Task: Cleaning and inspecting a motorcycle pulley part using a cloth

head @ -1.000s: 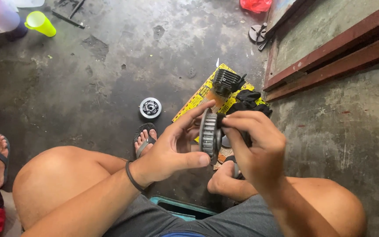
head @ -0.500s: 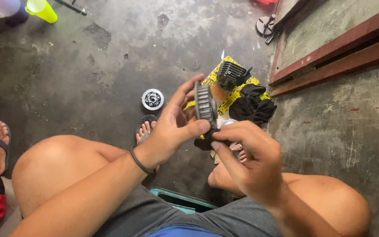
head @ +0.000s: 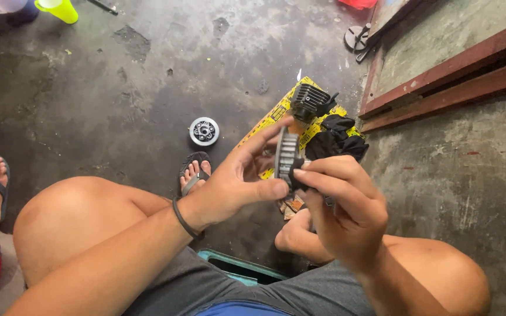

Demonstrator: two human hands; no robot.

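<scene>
Seated above the concrete floor [head: 118, 99], we gripped a ribbed metal gear [head: 286, 157] on edge between both hands: the left hand [head: 238, 181] clasped it with thumb beneath and forefinger stretched over its rim, while the right hand [head: 341, 202] pinched its near side. Just beyond the hands lay a black finned cylinder [head: 310, 101] and a dark rag [head: 338, 139] on yellow packaging [head: 276, 114]; left of them sat a small round bearing [head: 204, 131].

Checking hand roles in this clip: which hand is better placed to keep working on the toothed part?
Probably the right hand: its fingertips pinch the dark hub of the toothed round part, while the left hand only steadies the rim with an open grip.
</scene>
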